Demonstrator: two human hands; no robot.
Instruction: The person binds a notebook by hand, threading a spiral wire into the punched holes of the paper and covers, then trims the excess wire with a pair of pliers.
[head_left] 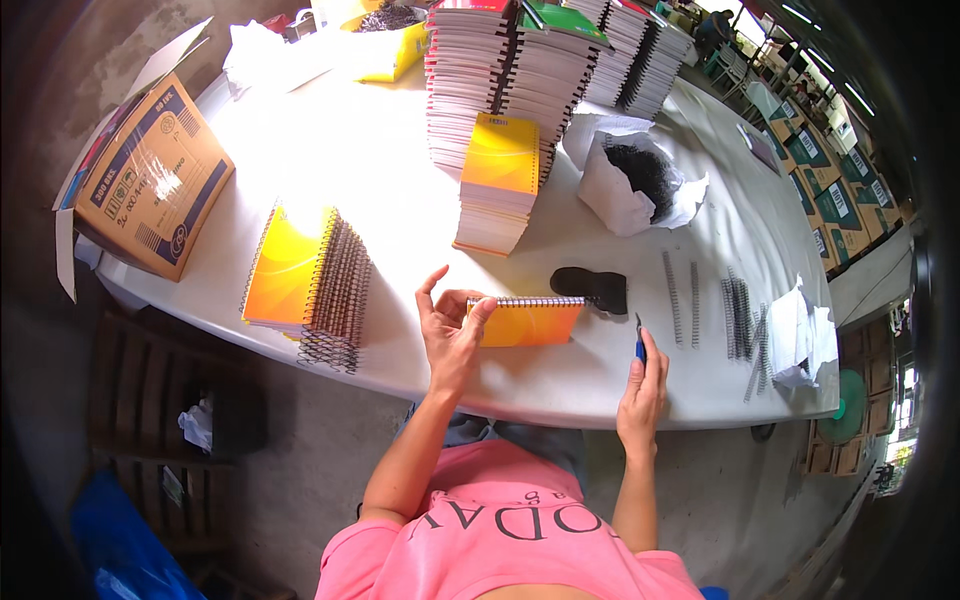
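**Spiral notebook held at the table edge**

Broadly, a white table [420, 215] filled the view, its near edge curving just under both hands. Well beyond the fingers, at the far side, rose tall stacks of bound notebooks [545, 60], and a shorter stack of orange-covered pads [497, 185] stood in front of them, nearer the fingertips. Far off to the left of the left hand, a cardboard box [150, 180] hung over the table corner. Closer, left of that hand, lay a fanned pile of finished orange notebooks [305, 285] with their wire spines showing. Beyond the right fingers sat a torn white paper bag [615, 195] holding dark coils (their exact kind was too small to tell).

The left hand [450, 335] grasped an orange spiral notebook [528, 320] by its left end, thumb on top and index finger raised free; the book lay flat on the table, its wire spine facing away. Just past its far right corner rested a black pad-like object [592, 287]. Right of the right hand, loose wire spirals [735, 315] lay in rows.

The right hand [642, 390] was clenched around a small blue-handled tool [640, 345], tip pointing upward, just right of the notebook and apart from it.
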